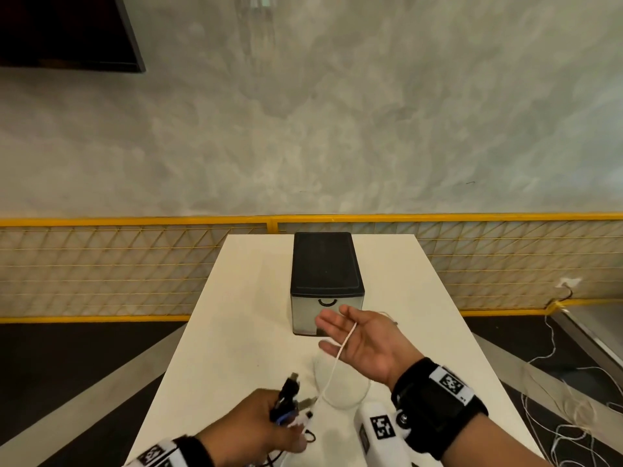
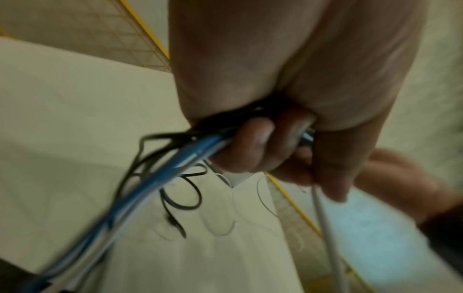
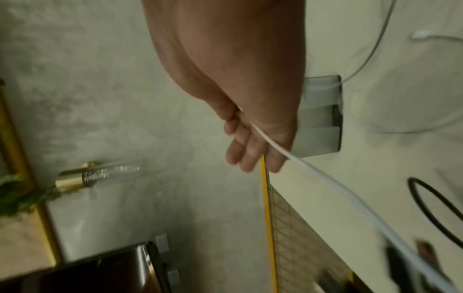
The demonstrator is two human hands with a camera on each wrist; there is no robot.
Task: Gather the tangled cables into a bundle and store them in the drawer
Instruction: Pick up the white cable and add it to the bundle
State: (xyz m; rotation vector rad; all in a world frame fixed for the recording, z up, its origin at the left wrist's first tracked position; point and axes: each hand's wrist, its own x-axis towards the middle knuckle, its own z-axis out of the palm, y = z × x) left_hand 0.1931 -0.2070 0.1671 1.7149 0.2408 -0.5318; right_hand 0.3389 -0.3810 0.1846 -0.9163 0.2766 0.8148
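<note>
- Nearest the person, the left hand (image 1: 251, 423) has its fingers (image 2: 253, 150) curled tight around a bundle of cables (image 1: 286, 399): black, blue and white strands, with plug ends sticking up above the fist.
- From that bundle a white cable (image 1: 338, 355) runs up to the right hand (image 1: 362, 342), whose fingers are spread wide and straight, palm up; the cable lies across the palm and passes between the fingers.
- A slack loop of the white cable rests on the white table (image 1: 236, 298) between the hands.
- Farther back stands the drawer unit (image 1: 323, 281), black-topped, its drawer closed.
</note>
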